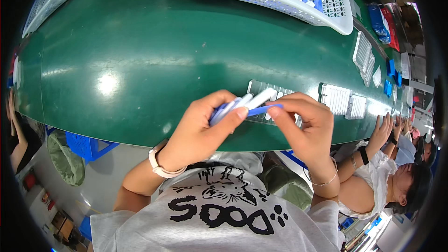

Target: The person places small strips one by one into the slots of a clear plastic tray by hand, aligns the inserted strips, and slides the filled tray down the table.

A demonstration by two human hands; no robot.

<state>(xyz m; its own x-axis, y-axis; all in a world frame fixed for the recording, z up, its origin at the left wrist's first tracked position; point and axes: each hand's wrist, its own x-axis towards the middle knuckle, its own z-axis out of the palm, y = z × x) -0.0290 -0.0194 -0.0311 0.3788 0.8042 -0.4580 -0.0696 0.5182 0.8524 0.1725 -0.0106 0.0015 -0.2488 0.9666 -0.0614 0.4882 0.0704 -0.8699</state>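
A small bunch of white and blue plastic sticks (255, 98) is gripped in my left hand (198, 123), thumb pressed across it. With thumb and forefinger, my right hand (308, 128) pinches the end of one blue stick (259, 110) that still reaches into the left hand's bunch. Directly behind my hands a clear slotted tray (254, 85) lies on the green table (154, 65). Some white pieces sit in the tray's slots, but my fingers hide much of it.
A white perforated basket (345, 23) heaped with blue and white pieces stands at the far side. Another white basket (46, 7) is at the far left. More clear trays (335, 97) lie to the right, where co-workers (373, 177) sit along the table edge.
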